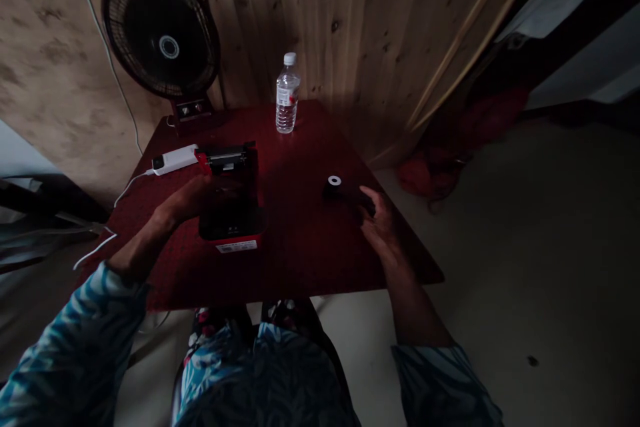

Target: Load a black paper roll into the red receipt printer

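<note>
My left hand (197, 195) reaches over a red and black boxy device (233, 223), perhaps a small printer, with its lid raised. Its fingers are lost in the dark interior, so their grip cannot be made out. At the right side of the table, my right hand (379, 217) hovers with curved fingers apart. Just left of it stands a small roll (334, 182) with a white top and a dark core. A dark patch lies between roll and hand; shadow or material, I cannot tell.
The red table (295, 240) carries a black fan (167, 47), a plastic water bottle (287, 97) and a white power bank (175, 160) with a cable. A wooden wall (360, 27) closes off the back. Red bags (430, 170) lie on the floor at right.
</note>
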Demonstrator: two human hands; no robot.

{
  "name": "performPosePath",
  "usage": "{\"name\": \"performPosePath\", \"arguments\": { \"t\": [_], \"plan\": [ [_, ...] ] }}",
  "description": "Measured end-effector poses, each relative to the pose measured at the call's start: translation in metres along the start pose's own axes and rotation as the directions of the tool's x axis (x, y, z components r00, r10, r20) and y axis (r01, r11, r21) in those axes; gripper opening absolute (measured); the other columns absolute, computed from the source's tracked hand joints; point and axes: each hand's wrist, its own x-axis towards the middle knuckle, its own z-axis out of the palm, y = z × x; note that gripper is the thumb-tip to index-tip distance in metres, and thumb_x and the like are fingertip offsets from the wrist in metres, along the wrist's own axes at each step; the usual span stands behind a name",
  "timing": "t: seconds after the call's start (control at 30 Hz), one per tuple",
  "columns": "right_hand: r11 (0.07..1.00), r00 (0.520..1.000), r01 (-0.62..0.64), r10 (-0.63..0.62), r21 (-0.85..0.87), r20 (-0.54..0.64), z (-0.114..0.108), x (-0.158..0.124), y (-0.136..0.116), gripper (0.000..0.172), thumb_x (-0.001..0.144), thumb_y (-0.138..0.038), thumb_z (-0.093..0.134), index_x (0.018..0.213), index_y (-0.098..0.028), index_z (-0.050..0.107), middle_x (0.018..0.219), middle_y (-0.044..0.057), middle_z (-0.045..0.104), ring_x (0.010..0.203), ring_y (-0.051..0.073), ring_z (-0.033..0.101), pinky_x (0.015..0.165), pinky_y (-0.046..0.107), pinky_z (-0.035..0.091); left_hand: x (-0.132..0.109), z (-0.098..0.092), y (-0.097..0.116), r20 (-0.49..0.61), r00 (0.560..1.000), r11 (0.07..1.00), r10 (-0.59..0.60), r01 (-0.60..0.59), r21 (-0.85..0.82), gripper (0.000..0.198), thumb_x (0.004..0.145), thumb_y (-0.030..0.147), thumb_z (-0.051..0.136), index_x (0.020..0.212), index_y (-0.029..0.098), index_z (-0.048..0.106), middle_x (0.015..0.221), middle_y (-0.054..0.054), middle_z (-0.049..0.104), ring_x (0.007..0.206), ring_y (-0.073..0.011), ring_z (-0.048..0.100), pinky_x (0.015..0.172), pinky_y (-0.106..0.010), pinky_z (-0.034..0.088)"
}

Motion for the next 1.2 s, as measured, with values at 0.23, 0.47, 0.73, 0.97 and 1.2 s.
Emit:
{"name": "performPosePath", "arguments": {
  "t": [0.23, 0.47, 0.73, 0.97, 1.2],
  "plan": [
    [0.987, 0.926, 0.069, -0.01, 0.143, -0.378, -0.007, -0.001, -0.019, 0.041, 0.086, -0.044, 0.054, 0.12, -0.023, 0.062, 0.116, 0.011, 0.067, 0.11, 0.026, 0.065, 0.102, 0.053, 0.05, -0.064, 0.011, 0.006, -0.142, 0.982, 0.984, 0.124, -0.141, -0.113, 0.042, 0.097, 0.054, 0.05, 0.114, 0.025, 0.077, 0.112, -0.006, 0.077, 0.099, -0.0269, 0.072, 0.085, -0.035, 0.056],
    [0.88, 0.944, 0.331, -0.31, 0.341, -0.115, 0.041, -0.012, -0.123, 0.042, 0.095, -0.053, 0.051, 0.129, -0.029, 0.058, 0.13, 0.008, 0.065, 0.124, 0.025, 0.06, 0.112, 0.051, 0.045, -0.08, 0.032, 0.001, -0.235, 0.925, 0.952, 0.299, -0.274, 0.134, 0.03, 0.098, 0.045, 0.056, 0.112, 0.025, 0.074, 0.118, -0.009, 0.074, 0.115, -0.0274, 0.066, 0.102, -0.048, 0.047],
    [0.862, 0.883, 0.066, -0.285, 0.503, 0.372, 0.125, 0.039, -0.182, 0.055, 0.096, -0.067, 0.042, 0.129, -0.028, 0.06, 0.138, 0.004, 0.061, 0.137, 0.023, 0.05, 0.118, 0.045, 0.038, -0.084, 0.034, 0.002, -0.272, 0.878, 0.904, 0.394, -0.317, 0.286, 0.024, 0.099, 0.036, 0.056, 0.108, 0.024, 0.075, 0.123, -0.009, 0.07, 0.111, -0.026, 0.065, 0.091, -0.042, 0.049],
    [0.857, 0.906, 0.163, -0.326, 0.489, 0.27, 0.11, -0.012, -0.172, 0.041, 0.095, -0.06, 0.046, 0.092, -0.027, 0.071, 0.12, 0.003, 0.065, 0.121, 0.022, 0.058, 0.11, 0.041, 0.043, -0.086, 0.04, 0.005, -0.376, 0.794, 0.861, 0.478, -0.34, 0.377, 0.017, 0.096, 0.029, 0.061, 0.1, 0.024, 0.077, 0.121, -0.01, 0.068, 0.123, -0.0303, 0.056, 0.095, -0.046, 0.048],
    [0.797, 0.955, 0.054, -0.216, 0.602, 0.201, 0.111, -0.055, -0.16, 0.017, 0.088, -0.039, 0.06, 0.096, -0.03, 0.072, 0.124, 0.002, 0.063, 0.123, 0.023, 0.056, 0.112, 0.045, 0.04, -0.087, 0.039, -0.002, -0.64, 0.768, 0.994, -0.007, -0.063, -0.085, 0.025, 0.097, 0.043, 0.056, 0.102, 0.026, 0.073, 0.107, -0.004, 0.07, 0.108, -0.0256, 0.061, 0.1, -0.043, 0.046]
  ]
}}
